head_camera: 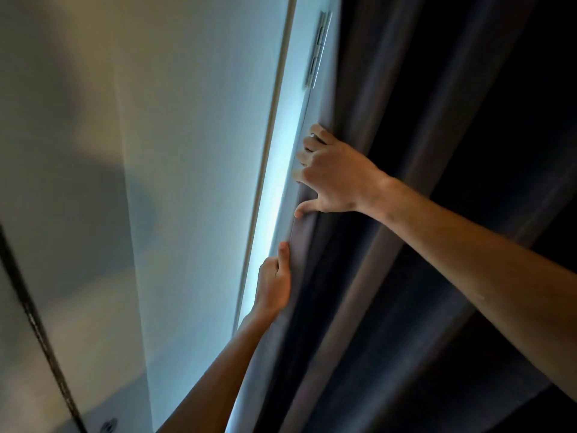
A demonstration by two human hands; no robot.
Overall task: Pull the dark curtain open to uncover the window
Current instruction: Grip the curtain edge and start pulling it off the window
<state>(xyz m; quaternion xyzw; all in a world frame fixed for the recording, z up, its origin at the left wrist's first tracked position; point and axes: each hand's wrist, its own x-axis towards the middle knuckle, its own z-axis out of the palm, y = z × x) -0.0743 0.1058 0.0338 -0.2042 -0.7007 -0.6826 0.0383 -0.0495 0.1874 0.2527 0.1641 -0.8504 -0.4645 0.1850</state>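
Dark curtain hangs in folds right of frame, covering window; left hand lower down, fingers curled, thumb up, pinching curtain edge; right hand above it, clutching same edge; bright strip beside wall; hinge above.

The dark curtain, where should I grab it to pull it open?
Grab the dark curtain by its loose vertical edge beside the bright strip. Come from the window side, fingers curling round the edge like the right hand; the left hand pinches lower.
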